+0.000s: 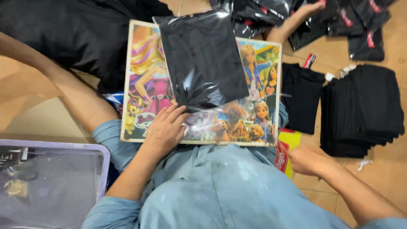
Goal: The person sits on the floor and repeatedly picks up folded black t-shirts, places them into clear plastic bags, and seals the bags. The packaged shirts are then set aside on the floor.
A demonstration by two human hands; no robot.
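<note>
**Bagged black garment on cartoon board, lap level**

Left hand (pixel 166 127) lies flat, fingers spread, pressing the open end of a clear plastic bag (pixel 202 57) holding a folded black garment. Bag rests on a colourful cartoon-printed board (pixel 146 80) across the person's lap. Right hand (pixel 307 160) is off the board's right edge, loosely curled beside a red-and-yellow packet (pixel 287 148); whether it grips anything, cannot tell. Stack of folded black garments (pixel 364 106) sits on the floor, right. Another person's hand (pixel 311 8) reaches among bagged items at top.
</note>
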